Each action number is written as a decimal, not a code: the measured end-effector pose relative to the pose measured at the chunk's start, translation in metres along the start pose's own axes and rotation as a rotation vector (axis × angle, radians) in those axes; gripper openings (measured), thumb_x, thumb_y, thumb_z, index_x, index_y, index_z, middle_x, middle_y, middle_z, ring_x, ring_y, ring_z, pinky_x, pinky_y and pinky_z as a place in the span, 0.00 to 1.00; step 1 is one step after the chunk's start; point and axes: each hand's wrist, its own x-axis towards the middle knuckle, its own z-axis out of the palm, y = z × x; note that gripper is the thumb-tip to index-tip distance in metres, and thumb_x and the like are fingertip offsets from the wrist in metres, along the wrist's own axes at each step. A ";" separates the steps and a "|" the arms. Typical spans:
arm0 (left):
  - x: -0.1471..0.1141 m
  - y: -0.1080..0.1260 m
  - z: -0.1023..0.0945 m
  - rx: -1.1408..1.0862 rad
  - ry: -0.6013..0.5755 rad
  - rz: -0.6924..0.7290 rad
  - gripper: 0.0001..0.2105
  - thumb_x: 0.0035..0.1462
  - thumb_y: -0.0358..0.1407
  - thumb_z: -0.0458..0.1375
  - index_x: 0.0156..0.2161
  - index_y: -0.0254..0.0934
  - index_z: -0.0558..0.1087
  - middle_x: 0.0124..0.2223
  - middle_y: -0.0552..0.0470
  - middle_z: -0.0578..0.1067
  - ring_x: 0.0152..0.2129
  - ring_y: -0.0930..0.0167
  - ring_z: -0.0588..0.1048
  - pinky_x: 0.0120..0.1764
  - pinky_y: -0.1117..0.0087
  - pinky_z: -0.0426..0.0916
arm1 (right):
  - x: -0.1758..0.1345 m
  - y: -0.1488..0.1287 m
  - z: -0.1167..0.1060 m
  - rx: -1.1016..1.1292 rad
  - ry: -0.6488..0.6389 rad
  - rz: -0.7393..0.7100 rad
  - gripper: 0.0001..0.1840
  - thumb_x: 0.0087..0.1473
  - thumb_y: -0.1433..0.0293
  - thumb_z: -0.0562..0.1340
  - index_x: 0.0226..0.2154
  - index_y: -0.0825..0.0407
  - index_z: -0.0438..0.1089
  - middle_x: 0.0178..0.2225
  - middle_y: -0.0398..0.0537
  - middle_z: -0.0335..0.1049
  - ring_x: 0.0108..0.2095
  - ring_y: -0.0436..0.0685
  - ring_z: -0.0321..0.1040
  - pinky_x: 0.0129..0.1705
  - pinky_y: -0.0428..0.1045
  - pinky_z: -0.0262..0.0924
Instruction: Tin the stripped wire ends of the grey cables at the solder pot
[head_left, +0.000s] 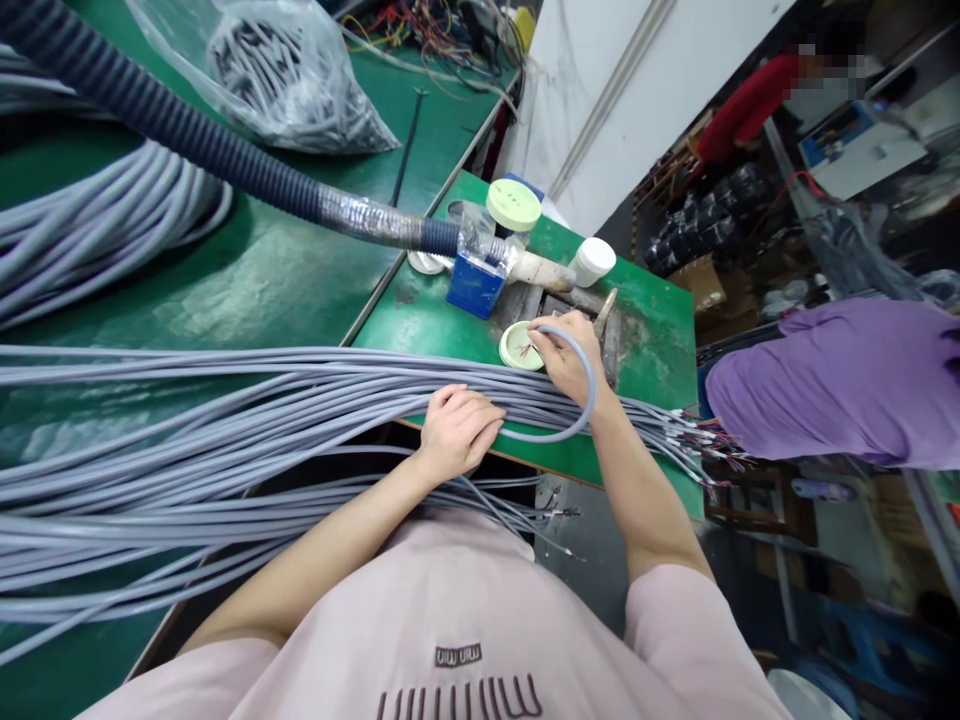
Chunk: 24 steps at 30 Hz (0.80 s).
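Cable of smooth grey sheathing [551,438], bent into a loop, is the piece being worked. Its end, with thin coloured wires [527,349] bared, sits over or inside a shallow pale-green round cup [505,345]; whether the tips touch the contents cannot be told. The right hand [574,360] is clamped on this cable close to its end, thumb and fingers together. The left hand [461,432] lies on the broad bundle of grey cables [360,385], fingers curled where the loop emerges beneath them; how firmly its grip is closed I cannot tell.

As for progress, this one cable looks to be mid-handling, its sheath already off at the tip. The bundle runs across the green surface [652,330] to a fan of split, coloured wire ends [701,437] at the right edge, so stripping appears done there too; any finer treatment is too small to judge. A lower group of grey cables [300,520] hangs nearer the body, also with bared ends. How many are finished and how many remain cannot be counted. Beyond the cup, a stained pale nozzle [544,270] rests by a blue box [476,285].
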 end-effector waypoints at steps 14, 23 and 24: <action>0.000 0.000 -0.001 0.010 -0.002 -0.022 0.06 0.58 0.31 0.56 0.40 0.41 0.73 0.35 0.54 0.80 0.37 0.69 0.77 0.51 0.60 0.60 | -0.001 0.006 -0.020 -0.010 0.132 0.014 0.14 0.62 0.60 0.53 0.35 0.45 0.73 0.33 0.45 0.73 0.39 0.59 0.66 0.45 0.56 0.57; 0.000 0.000 0.001 0.035 0.037 -0.002 0.07 0.57 0.32 0.58 0.41 0.41 0.73 0.40 0.53 0.81 0.42 0.67 0.76 0.52 0.59 0.60 | 0.003 0.064 -0.035 -0.155 0.199 0.100 0.13 0.61 0.62 0.53 0.35 0.47 0.72 0.34 0.47 0.74 0.40 0.61 0.66 0.46 0.57 0.57; 0.000 0.000 0.001 0.036 0.032 -0.009 0.07 0.57 0.32 0.58 0.42 0.42 0.73 0.40 0.53 0.81 0.42 0.67 0.76 0.53 0.59 0.60 | 0.004 0.071 -0.034 -0.156 0.186 0.102 0.13 0.61 0.62 0.53 0.35 0.47 0.72 0.33 0.47 0.74 0.40 0.61 0.65 0.46 0.57 0.56</action>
